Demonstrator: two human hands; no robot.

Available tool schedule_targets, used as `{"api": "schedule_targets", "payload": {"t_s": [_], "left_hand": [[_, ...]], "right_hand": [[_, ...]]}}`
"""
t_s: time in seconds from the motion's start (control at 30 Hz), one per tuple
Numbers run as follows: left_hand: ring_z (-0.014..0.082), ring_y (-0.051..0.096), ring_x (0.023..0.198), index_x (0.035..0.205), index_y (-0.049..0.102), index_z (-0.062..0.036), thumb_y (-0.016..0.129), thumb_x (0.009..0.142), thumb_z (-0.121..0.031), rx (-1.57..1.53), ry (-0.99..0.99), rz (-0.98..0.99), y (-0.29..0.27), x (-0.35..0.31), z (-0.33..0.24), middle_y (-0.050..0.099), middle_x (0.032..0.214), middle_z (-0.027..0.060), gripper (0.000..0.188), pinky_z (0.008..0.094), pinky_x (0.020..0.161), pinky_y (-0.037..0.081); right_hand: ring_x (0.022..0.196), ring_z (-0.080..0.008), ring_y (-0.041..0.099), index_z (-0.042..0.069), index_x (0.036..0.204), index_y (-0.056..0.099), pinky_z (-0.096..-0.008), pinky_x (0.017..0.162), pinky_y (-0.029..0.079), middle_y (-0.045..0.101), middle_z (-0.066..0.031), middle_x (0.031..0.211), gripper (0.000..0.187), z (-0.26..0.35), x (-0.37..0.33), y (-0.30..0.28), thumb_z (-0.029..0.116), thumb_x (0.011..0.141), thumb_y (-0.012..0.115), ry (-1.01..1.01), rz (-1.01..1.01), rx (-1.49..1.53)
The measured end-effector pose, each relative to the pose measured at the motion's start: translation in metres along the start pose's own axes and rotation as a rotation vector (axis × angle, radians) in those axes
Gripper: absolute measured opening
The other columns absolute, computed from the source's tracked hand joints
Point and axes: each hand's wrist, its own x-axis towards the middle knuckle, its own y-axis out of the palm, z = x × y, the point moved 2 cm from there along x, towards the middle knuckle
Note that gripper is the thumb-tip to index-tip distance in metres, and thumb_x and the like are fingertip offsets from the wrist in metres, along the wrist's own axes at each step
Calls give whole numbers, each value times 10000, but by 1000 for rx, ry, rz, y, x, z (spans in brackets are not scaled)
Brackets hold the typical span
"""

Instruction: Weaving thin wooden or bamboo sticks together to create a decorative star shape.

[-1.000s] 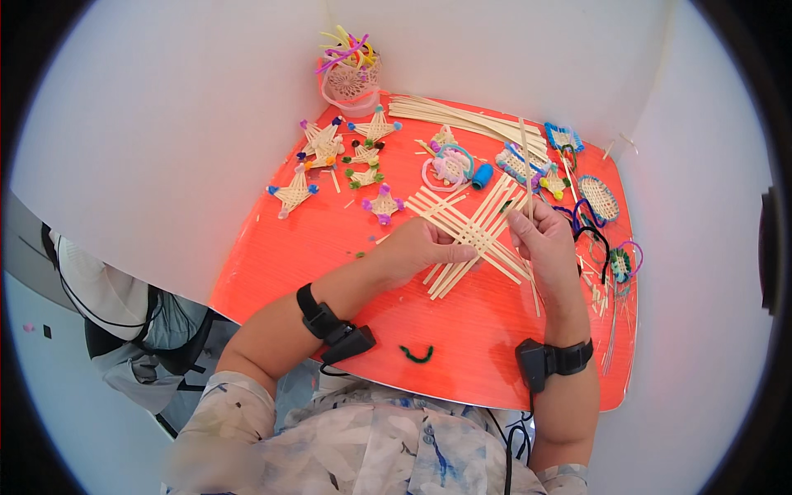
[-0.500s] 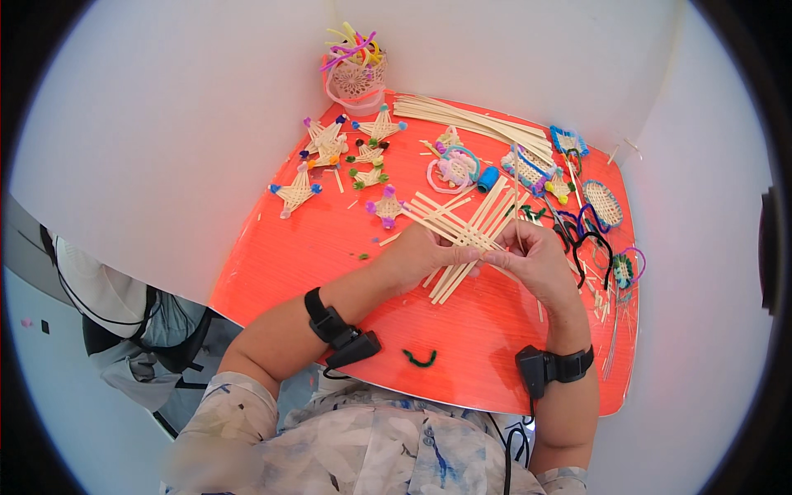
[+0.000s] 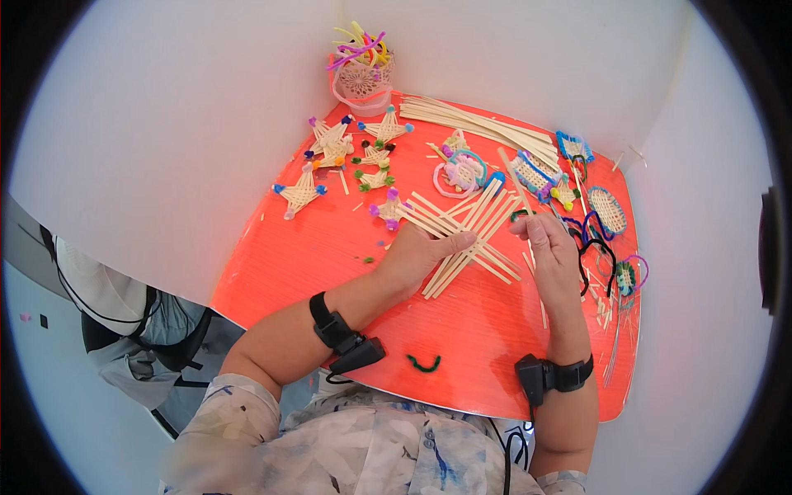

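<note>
One view only, taken from a head-worn fisheye camera, aimed steeply down and forward over the chest. The orange table (image 3: 330, 272) is seen from close above, filling the middle. Both forearms are seen entering from the lower edge. Straight edges are bent toward the dark circular rim. White walls are seen beyond the table. No second view is given for overlap.

Pale tan flat reed strips (image 3: 462, 231) cross in a lattice on the glossy orange-red tabletop (image 3: 330, 247); one dark green pipe-cleaner piece (image 3: 423, 363).
</note>
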Motion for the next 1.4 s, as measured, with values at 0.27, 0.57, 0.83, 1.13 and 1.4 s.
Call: {"api": "schedule_targets", "payload": {"t_s": [0.27,0.57,0.83,1.13,1.4], "left_hand": [[99,678,846,1066,720,8,745,917,-215,82,-5,-81,-3,-1,-1,741,988,71,270,261,714,535],[110,676,864,1079,696,8,732,923,-159,79,-8,-103,-3,0,2,729,988,62,232,266,724,537],[122,680,857,1072,683,9,719,923,-112,-35,108,-89,3,-2,-1,722,966,67,196,277,750,550],[116,681,830,998,719,11,734,914,-160,211,152,-121,7,-9,-6,743,928,75,191,282,727,535],[109,673,820,1007,719,2,738,906,-134,191,166,-88,9,-9,-1,740,932,66,170,274,717,536]], "right_hand": [[688,-86,567,-17,1087,698,-236,642,466,635,-26,786,267,14,-6,1,198,1036,549,188,-109,64],[923,-126,568,-9,1059,698,-275,822,439,619,-58,974,219,11,-4,-3,165,1014,573,163,-50,-22],[882,-96,544,-1,1027,722,-250,784,433,598,-23,945,164,13,-7,2,131,969,645,71,-79,-9],[687,-25,493,-20,970,695,-200,624,412,581,39,810,115,8,-10,14,92,945,686,199,-172,137],[657,-2,472,6,964,649,-200,568,377,562,64,756,64,4,-10,14,70,965,646,247,-192,162]]}}
